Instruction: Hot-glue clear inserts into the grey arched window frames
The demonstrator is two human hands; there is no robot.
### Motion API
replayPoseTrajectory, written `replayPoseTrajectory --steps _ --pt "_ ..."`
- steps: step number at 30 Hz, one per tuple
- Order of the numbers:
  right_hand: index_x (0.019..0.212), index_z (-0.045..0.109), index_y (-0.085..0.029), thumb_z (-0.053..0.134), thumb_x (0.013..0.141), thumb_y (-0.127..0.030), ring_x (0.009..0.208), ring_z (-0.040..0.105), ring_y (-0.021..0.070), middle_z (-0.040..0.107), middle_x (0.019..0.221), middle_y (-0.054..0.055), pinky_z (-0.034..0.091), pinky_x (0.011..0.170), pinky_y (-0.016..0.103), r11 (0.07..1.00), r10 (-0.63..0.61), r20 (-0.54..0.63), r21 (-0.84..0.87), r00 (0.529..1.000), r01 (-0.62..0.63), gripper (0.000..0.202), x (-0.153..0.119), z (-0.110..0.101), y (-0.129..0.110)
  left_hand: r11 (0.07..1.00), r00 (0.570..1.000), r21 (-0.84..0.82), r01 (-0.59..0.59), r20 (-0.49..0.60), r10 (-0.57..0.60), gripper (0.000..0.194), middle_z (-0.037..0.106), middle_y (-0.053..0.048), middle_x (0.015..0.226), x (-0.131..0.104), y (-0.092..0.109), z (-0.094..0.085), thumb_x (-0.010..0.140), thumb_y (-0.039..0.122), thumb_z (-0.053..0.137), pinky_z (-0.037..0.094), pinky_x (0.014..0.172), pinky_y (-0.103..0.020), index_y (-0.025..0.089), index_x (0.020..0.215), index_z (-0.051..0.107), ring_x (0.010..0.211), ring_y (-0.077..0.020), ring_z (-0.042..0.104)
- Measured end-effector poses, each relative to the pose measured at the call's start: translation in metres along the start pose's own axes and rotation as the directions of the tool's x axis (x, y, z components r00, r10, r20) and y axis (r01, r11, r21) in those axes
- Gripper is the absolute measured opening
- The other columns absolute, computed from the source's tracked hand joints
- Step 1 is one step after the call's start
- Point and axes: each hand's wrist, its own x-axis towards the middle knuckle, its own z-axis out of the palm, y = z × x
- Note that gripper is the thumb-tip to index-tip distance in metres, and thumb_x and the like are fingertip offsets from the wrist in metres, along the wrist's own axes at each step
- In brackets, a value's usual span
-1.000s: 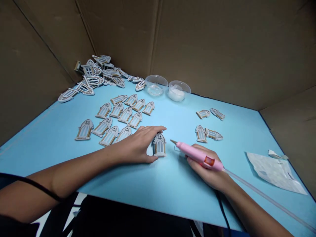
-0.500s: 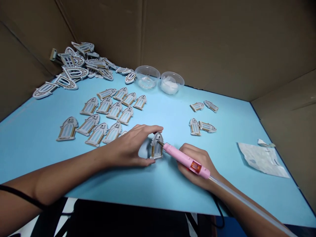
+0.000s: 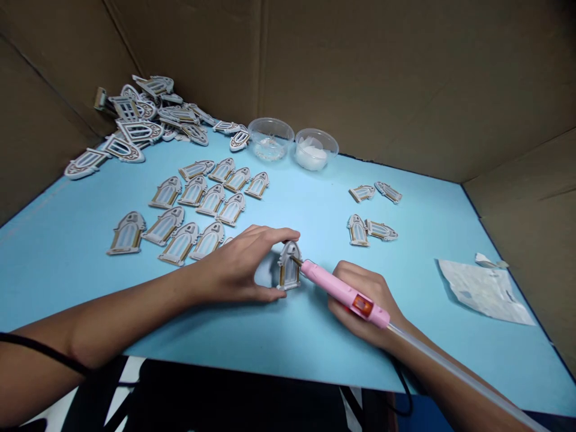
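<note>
- left forearm slanted in from the lower left;
- left hand arched, thumb and fingers bowed apart;
- right forearm angled from the lower right; right hand curled closed.

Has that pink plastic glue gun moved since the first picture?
Yes, left: the pink glue gun is farther from the four small white arched pieces lying at right.

A small, arched grey-white window piece with gold along its side stands arch end up at the blue tabletop's front middle, while a pink glue gun (clear glue stick trailing behind) slants in from the right, nozzle at the piece's upper face.
</note>
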Motion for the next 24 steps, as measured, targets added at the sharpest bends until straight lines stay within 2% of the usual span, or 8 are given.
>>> replayPoseTrajectory --steps 16,18,20,22,24 --pt "0.066 0.036 -0.021 0.058 0.078 -0.012 0.05 0.043 0.0084 0.043 0.061 -0.003 0.029 0.048 0.022 0.999 0.026 -0.026 0.02 0.999 -0.025 0.026 -0.002 0.001 -0.003 0.999 0.998 0.001 -0.036 -0.045 0.036 0.078 0.061 -0.013 0.142 0.0 0.002 -0.002 0.087 0.035 0.083 0.048 0.112 -0.044 0.028 0.15 0.037 0.131 -0.0274 0.06" --pt "0.066 0.042 -0.02 0.059 0.082 -0.016 0.051 0.047 0.0095 0.049 0.063 -0.002 0.034 0.049 0.022 0.991 0.105 0.004 0.089 0.994 -0.105 0.023 -0.001 -0.001 -0.004 0.999 0.998 0.004 -0.034 -0.055 0.034 0.078 0.061 -0.012 0.142 -0.001 0.0 -0.001 0.088 0.036 0.083 0.047 0.113 -0.044 0.027 0.149 0.037 0.132 -0.0269 0.059" --pt "0.069 0.051 -0.021 0.06 0.088 -0.026 0.052 0.051 0.0115 0.053 0.063 -0.002 0.038 0.049 0.024 0.937 0.305 0.018 0.173 0.952 -0.304 0.022 -0.001 -0.005 -0.003 1.0 0.998 0.017 0.006 -0.064 -0.005 0.08 0.059 -0.013 0.145 -0.002 -0.005 0.001 0.087 0.037 0.083 0.047 0.114 -0.044 0.027 0.15 0.036 0.134 -0.0275 0.058" --pt "0.076 0.056 -0.022 0.061 0.092 -0.041 0.051 0.052 0.0135 0.053 0.061 -0.002 0.04 0.048 0.025 0.81 0.551 0.011 0.232 0.834 -0.539 0.025 -0.001 -0.01 0.002 0.997 0.995 0.034 0.074 -0.062 -0.072 0.087 0.059 -0.014 0.144 -0.001 -0.009 0.004 0.083 0.038 0.086 0.047 0.111 -0.044 0.025 0.151 0.035 0.132 -0.0293 0.059" --pt "0.082 0.058 -0.022 0.063 0.091 -0.052 0.051 0.052 0.0151 0.054 0.059 -0.002 0.041 0.048 0.027 0.678 0.714 -0.006 0.259 0.7 -0.688 0.032 -0.001 -0.014 0.008 0.985 0.988 0.067 0.157 -0.018 -0.157 0.093 0.062 -0.015 0.138 0.001 -0.012 0.005 0.078 0.04 0.088 0.048 0.107 -0.046 0.022 0.152 0.035 0.127 -0.0317 0.06"
